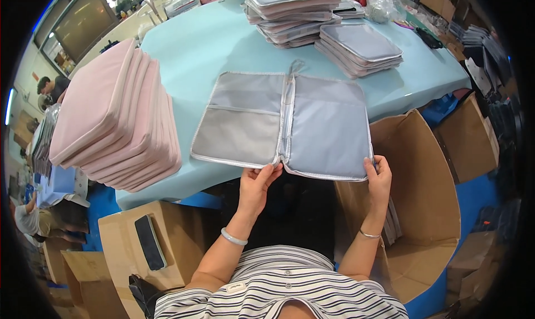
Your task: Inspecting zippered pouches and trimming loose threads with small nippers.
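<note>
A grey-blue zippered case [329, 124] lies spread flat like a book, partly over the front edge of the table. Its left half has a grey mesh pocket; the right half is plain fabric with a band across the top, and a loop sticks out at the far end of the spine. My left hand [256, 186] pinches the near edge at the bottom of the spine. With thumb and fingers, my right hand [379, 177] grips the near right corner of the case.
On the light-blue table [189, 46] stand a tall pile of pink cases [120, 118] at left and stacks of grey cases [362, 43] at the back. An open cardboard box [429, 207] is at right. A phone [150, 242] rests on a closed carton [181, 235] at left.
</note>
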A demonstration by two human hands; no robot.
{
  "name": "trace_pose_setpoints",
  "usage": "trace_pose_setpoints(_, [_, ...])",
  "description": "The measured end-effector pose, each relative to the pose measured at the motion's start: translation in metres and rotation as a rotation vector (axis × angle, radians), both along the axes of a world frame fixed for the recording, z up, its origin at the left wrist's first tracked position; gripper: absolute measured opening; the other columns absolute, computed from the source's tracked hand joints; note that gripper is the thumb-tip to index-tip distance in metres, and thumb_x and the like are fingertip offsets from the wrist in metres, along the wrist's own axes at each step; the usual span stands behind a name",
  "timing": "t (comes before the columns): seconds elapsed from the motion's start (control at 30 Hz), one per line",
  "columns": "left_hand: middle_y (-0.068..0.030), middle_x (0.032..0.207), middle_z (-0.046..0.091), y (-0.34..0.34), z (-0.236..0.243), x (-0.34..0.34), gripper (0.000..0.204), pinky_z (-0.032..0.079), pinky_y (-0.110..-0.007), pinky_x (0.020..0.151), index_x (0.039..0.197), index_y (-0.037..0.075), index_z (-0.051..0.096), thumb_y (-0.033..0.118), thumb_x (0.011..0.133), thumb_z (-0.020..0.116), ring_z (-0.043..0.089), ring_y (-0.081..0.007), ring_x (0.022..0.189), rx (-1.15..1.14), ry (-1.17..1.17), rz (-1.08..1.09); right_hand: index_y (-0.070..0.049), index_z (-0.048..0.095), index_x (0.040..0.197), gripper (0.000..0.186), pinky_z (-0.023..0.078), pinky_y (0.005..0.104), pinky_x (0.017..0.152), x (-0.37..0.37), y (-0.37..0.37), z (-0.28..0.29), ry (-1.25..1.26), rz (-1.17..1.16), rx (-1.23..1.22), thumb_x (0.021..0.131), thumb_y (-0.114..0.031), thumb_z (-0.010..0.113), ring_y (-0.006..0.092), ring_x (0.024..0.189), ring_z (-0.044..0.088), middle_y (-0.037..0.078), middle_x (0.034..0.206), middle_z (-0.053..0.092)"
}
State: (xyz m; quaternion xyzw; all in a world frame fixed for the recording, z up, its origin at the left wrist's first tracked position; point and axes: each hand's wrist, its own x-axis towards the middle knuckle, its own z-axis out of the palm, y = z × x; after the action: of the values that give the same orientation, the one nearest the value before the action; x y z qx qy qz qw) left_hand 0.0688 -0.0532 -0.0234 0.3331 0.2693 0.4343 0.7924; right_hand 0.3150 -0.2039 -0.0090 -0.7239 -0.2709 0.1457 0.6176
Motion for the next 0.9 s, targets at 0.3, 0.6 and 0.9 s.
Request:
trace_pose_setpoints(0.3, [-0.0049,0.073,0.059,0.001,-0.014,-0.006,0.012,0.058,-0.028,0.063,0.088,0.0,0.055,0.01,0.086,0.063,0.065,-0.0158,0.065,-0.188,0.111,0.065,0.0,0.054,0.089,0.019,0.031,0.0164,0.058,-0.016,-0.006,0.004,-0.086,-0.018,0.21,0.086,-0.013,0.067,0.0017,0.066,0.039,-0.006,0.073,0.047])
trace_pose_setpoints(0.6, [-0.0006,0.06,0.055,0.003,0.008,-0.015,0.019,0.058,-0.027,0.063,0.075,0.007,0.055,0.019,0.089,0.059,0.066,-0.0181,0.066,-0.495,-0.081,0.088,0.0,0.055,0.087,0.02,0.032,0.0173,0.058,-0.022,-0.005,0.003,-0.239,-0.09,0.159,0.085,-0.016,0.068,0.0028,0.064,0.038,-0.006,0.07,0.046])
trace_pose_setpoints(0.9, [-0.0103,0.088,0.061,-0.001,-0.002,-0.009,0.021,0.056,-0.04,0.08,0.097,0.0,0.057,0.019,0.088,0.062,0.065,-0.0257,0.086,-0.341,0.059,-0.107,-0.003,0.056,0.085,0.012,0.035,0.0195,0.056,-0.019,-0.013,0.01,-0.386,-0.198,0.209,0.084,-0.008,0.066,0.0039,0.064,0.041,-0.004,0.07,0.047])
